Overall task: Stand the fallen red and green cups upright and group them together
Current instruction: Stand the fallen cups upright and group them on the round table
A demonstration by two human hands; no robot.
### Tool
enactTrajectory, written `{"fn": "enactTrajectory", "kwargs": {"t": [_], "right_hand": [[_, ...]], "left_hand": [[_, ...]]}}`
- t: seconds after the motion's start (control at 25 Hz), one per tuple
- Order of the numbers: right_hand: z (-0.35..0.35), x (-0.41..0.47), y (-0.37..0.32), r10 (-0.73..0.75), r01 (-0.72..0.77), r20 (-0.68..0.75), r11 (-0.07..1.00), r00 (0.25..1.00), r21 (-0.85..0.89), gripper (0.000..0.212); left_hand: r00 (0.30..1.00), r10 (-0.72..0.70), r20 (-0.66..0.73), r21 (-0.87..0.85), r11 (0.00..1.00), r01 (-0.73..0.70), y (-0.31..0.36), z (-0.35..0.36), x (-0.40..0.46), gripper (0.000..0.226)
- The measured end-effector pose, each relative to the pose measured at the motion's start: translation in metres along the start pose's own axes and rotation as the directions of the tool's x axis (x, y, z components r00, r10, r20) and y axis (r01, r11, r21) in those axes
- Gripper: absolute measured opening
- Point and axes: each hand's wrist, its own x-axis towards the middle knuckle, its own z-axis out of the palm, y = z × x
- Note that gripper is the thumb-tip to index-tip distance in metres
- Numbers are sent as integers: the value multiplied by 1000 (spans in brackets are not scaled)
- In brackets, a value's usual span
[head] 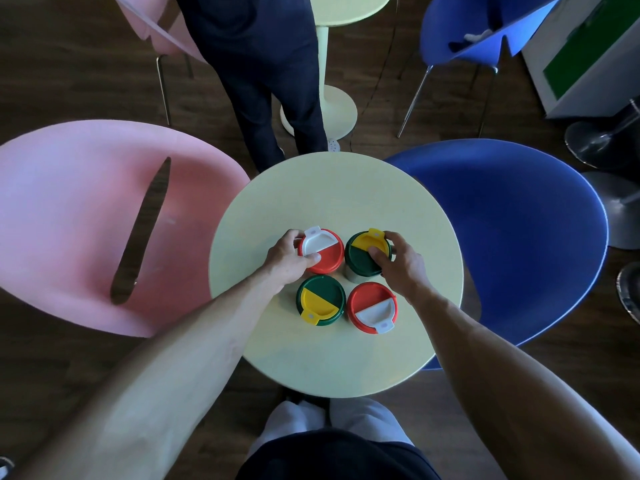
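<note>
Several lidded cups stand upright close together on a small round pale-yellow table (pixel 332 188). The far red cup (pixel 327 259) has a red and white lid, and my left hand (pixel 287 259) grips it from the left. My right hand (pixel 398 263) grips the far green cup (pixel 360 259), whose lid is green and yellow. Nearer me stand a second green cup (pixel 327 296) on the left and a second red cup (pixel 369 299) on the right, both untouched. The four lids form a tight square.
A pink chair (pixel 79 220) sits left of the table and a blue chair (pixel 512 237) right of it. A person in dark trousers (pixel 263 81) stands just beyond the table. Another pale table's pedestal (pixel 325 105) and more chairs stand behind.
</note>
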Motion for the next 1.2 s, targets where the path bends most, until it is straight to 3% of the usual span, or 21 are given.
{"fn": "enactTrajectory", "kwargs": {"t": [0.68,0.92,1.04,1.2], "right_hand": [[1,-6,4,-4,5,-41,1000,999,26,48],[0,-14,4,17,-15,-41,999,999,44,63],[-3,-29,10,-3,4,-115,1000,993,8,69],[-7,-67,20,-135,124,-73,983,988,-139,77]], "left_hand": [[994,25,-103,31,999,-21,-1,9,-14,55],[988,18,-156,34,999,-13,-5,8,-26,66],[971,103,-216,63,994,-91,-17,6,-46,72],[966,226,-129,136,969,-209,-40,11,-80,86]]}}
